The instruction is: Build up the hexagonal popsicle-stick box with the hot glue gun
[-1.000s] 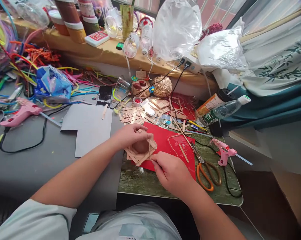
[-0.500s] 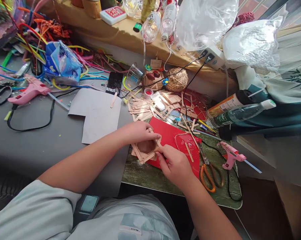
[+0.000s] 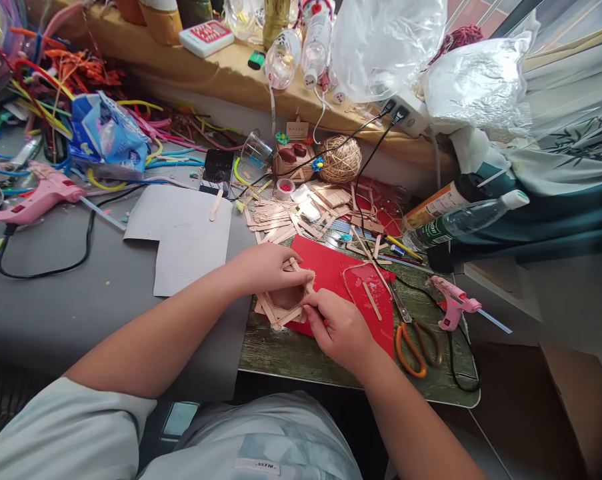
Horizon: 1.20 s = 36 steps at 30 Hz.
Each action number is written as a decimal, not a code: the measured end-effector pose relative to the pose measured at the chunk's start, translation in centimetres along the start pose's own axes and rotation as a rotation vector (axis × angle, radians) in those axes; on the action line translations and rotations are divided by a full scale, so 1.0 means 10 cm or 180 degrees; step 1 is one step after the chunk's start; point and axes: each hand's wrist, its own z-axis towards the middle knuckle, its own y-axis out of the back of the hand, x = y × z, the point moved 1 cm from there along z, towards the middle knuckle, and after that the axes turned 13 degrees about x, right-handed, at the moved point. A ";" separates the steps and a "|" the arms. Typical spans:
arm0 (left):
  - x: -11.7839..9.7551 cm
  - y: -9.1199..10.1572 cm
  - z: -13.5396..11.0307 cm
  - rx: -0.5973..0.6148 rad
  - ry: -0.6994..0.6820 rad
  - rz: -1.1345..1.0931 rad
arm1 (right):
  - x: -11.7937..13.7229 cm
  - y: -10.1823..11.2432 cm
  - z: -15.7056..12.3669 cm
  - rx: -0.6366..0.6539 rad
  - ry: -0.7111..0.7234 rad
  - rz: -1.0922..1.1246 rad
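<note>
A hexagonal frame of wooden craft sticks (image 3: 279,310) lies on a red sheet (image 3: 341,277) over a green board (image 3: 301,357). My left hand (image 3: 265,267) rests on the frame's far side, fingers curled over its upper edge. My right hand (image 3: 335,327) pinches the frame's right corner with thumb and forefinger. The two hands' fingertips nearly meet at that corner.
Orange-handled scissors (image 3: 413,340) and a pink glue gun (image 3: 451,303) lie right of the red sheet. Loose craft sticks (image 3: 281,220), a twine ball (image 3: 341,160), a grey card (image 3: 181,233), a second pink glue gun (image 3: 33,200) and bottles (image 3: 461,217) crowd the table.
My right hand has moved up from the frame's near edge to its right corner. The left hand stays on the frame. The view has shifted slightly.
</note>
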 end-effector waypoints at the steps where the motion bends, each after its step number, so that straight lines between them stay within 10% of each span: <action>1: 0.00 0.00 0.00 -0.0001 -0.0028 0.0029 | 0.00 0.00 0.00 0.0011 -0.0002 0.0038; 20: -0.13 -0.04 -0.10 -0.0208 -0.0785 0.1148 | -0.14 0.01 0.02 0.0014 -0.0058 0.0198; 28: -0.15 -0.04 -0.07 -0.0201 -0.2135 0.1336 | -0.16 0.01 0.02 0.0003 -0.0065 0.0449; 36: -0.09 -0.03 -0.05 0.0040 -0.2163 0.1428 | -0.22 0.03 0.01 -0.0024 0.0069 0.0473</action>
